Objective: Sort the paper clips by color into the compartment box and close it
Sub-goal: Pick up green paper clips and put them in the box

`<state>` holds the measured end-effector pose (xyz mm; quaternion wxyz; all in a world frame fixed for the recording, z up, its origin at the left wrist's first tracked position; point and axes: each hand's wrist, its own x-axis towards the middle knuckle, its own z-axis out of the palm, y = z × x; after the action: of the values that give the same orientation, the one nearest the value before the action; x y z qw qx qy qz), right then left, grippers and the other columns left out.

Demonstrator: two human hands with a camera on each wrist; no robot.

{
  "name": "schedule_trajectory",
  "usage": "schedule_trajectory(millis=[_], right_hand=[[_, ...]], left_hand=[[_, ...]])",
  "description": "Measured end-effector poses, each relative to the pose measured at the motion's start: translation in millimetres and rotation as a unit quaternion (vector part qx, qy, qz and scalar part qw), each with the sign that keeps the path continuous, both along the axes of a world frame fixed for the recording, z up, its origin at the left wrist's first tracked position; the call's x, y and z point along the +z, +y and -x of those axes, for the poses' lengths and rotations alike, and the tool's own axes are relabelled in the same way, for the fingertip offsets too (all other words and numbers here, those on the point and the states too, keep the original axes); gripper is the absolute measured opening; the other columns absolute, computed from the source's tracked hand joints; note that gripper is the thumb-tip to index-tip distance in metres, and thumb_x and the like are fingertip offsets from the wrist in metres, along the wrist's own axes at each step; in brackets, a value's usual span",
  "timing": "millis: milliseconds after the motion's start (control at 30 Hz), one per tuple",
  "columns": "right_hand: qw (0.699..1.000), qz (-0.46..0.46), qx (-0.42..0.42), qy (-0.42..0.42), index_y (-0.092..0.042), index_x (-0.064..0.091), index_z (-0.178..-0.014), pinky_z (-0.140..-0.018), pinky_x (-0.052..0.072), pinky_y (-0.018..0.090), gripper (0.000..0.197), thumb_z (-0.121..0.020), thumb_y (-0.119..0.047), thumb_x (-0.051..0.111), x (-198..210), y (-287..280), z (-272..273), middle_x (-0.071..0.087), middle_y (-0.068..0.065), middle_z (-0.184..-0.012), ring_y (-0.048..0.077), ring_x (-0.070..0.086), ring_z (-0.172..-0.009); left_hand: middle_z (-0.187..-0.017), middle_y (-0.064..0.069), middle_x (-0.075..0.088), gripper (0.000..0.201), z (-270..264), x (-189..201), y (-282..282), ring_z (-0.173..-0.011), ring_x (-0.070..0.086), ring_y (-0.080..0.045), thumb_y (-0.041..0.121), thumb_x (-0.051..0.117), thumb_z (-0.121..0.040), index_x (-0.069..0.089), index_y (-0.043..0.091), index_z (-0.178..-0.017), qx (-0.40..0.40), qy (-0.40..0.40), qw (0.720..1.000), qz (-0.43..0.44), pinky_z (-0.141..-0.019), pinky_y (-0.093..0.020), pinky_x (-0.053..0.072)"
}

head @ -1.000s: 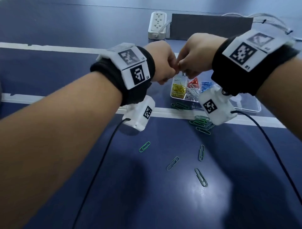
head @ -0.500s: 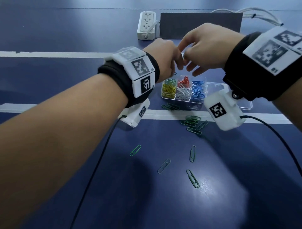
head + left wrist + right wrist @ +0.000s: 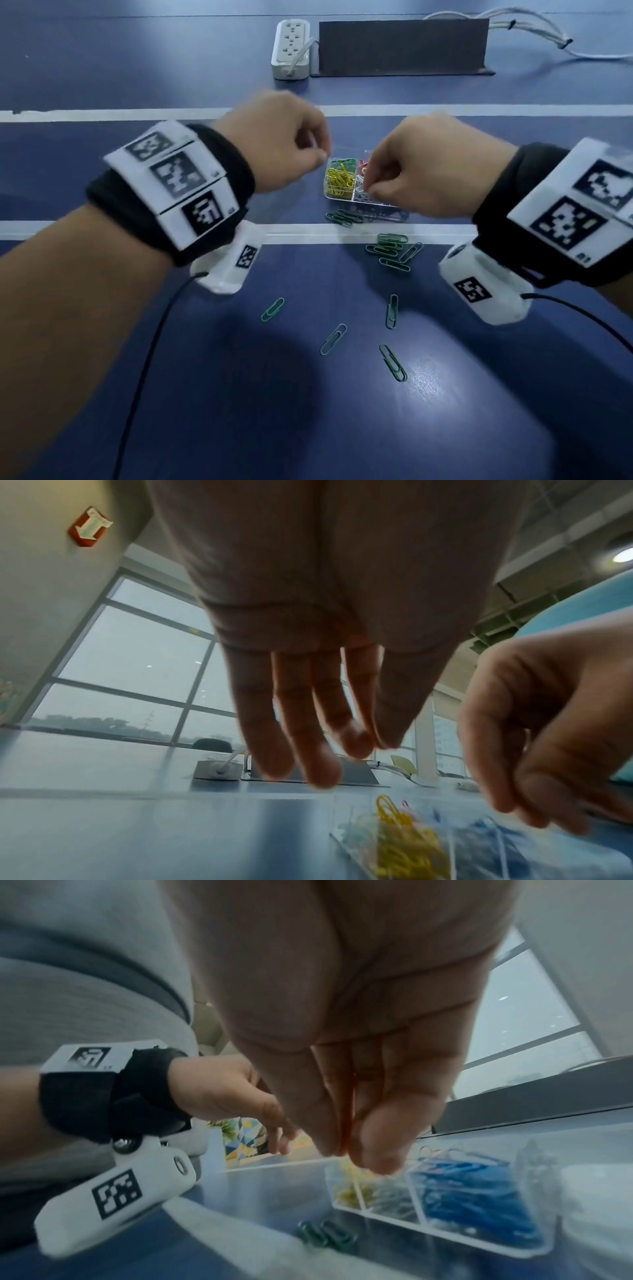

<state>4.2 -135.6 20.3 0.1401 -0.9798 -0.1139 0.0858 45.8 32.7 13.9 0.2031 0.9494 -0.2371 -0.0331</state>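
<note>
A clear compartment box (image 3: 337, 197) sits mid-table with yellow clips (image 3: 339, 178), green ones behind them, and red and white partly hidden by my right hand. Blue clips (image 3: 472, 1191) fill another cell. My right hand (image 3: 368, 186) hovers over the box, thumb and fingers pressed on a thin red strip (image 3: 346, 1110), seemingly a clip. My left hand (image 3: 322, 156) hangs at the box's left rear corner. Its thumb and forefinger tips meet (image 3: 371, 741), and nothing shows between them. Loose green clips (image 3: 390, 250) lie in front of the box.
More green clips lie against the box's front wall (image 3: 342, 216) and singly nearer me (image 3: 273, 309) (image 3: 333, 338) (image 3: 393, 363). A white power strip (image 3: 291, 48), a dark panel (image 3: 402, 46) and cables (image 3: 534, 31) stand at the back. Black wrist cables trail over the table.
The two hands were joined fingertip to fingertip above the box. They have drawn apart and come down, the left to the box's left side, the right over its middle.
</note>
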Motion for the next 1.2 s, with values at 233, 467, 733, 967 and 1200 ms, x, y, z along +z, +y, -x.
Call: schedule_trajectory(millis=[233, 467, 733, 967, 1200], right_hand=[[0.992, 0.094, 0.074, 0.028, -0.009, 0.065, -0.076, -0.067, 0.049, 0.029, 0.01, -0.077, -0.013, 0.056, -23.1, 21.6, -3.7, 0.056, 0.008, -0.068, 0.036, 0.06, -0.073], [0.984, 0.148, 0.101, 0.002, -0.013, 0.065, -0.098, -0.063, 0.04, 0.032, 0.016, -0.085, -0.018, 0.057, -24.4, 39.1, -5.8, 0.055, 0.01, -0.09, 0.035, 0.056, -0.079], [0.981, 0.141, 0.134, -0.012, -0.011, 0.068, -0.099, -0.069, 0.045, 0.033, 0.028, -0.082, -0.004, 0.048, -30.6, 44.7, -4.1, 0.066, 0.015, -0.097, 0.038, 0.062, -0.091], [0.98, 0.132, 0.147, -0.02, -0.015, 0.066, -0.099, -0.075, 0.051, 0.034, 0.026, -0.077, -0.009, 0.052, -30.5, 44.9, 2.8, 0.062, 0.007, -0.085, 0.034, 0.061, -0.087], [0.986, -0.109, -0.012, 0.127, -0.019, 0.071, -0.081, -0.07, 0.055, 0.022, 0.024, -0.079, -0.009, 0.049, -10.2, 7.5, 6.1, 0.069, -0.002, -0.068, 0.015, 0.069, -0.063]], left_hand=[[-0.077, 0.01, 0.067, 0.012, 46.6, -6.4, 40.3, -0.075, 0.06, -0.009, 0.037, 0.061, -0.078, 0.064, 0.025, -0.075, -0.051, 0.093, 0.973, -0.205, -0.073, -0.024, 0.049], [-0.085, 0.011, 0.06, 0.042, 76.3, -5.8, 40.8, -0.076, 0.057, -0.014, 0.069, 0.053, -0.067, 0.054, 0.029, -0.078, -0.065, 0.125, 0.94, -0.31, -0.07, -0.03, 0.05], [-0.096, 0.005, 0.059, 0.018, 84.3, -10.0, 27.7, -0.076, 0.053, -0.022, 0.041, 0.053, -0.084, 0.051, 0.026, -0.074, -0.09, 0.088, 0.918, -0.376, -0.062, -0.029, 0.041], [-0.085, 0.001, 0.05, 0.019, 89.4, -19.1, 25.9, -0.077, 0.051, -0.022, 0.017, 0.045, -0.082, 0.041, 0.019, -0.063, -0.081, 0.053, 0.928, -0.359, -0.063, -0.034, 0.048], [-0.101, 0.006, 0.055, 0.013, 87.7, -16.6, 38.8, -0.092, 0.058, -0.022, 0.033, 0.055, -0.081, 0.055, 0.028, -0.092, -0.041, 0.086, 0.954, -0.286, -0.078, -0.033, 0.049]])
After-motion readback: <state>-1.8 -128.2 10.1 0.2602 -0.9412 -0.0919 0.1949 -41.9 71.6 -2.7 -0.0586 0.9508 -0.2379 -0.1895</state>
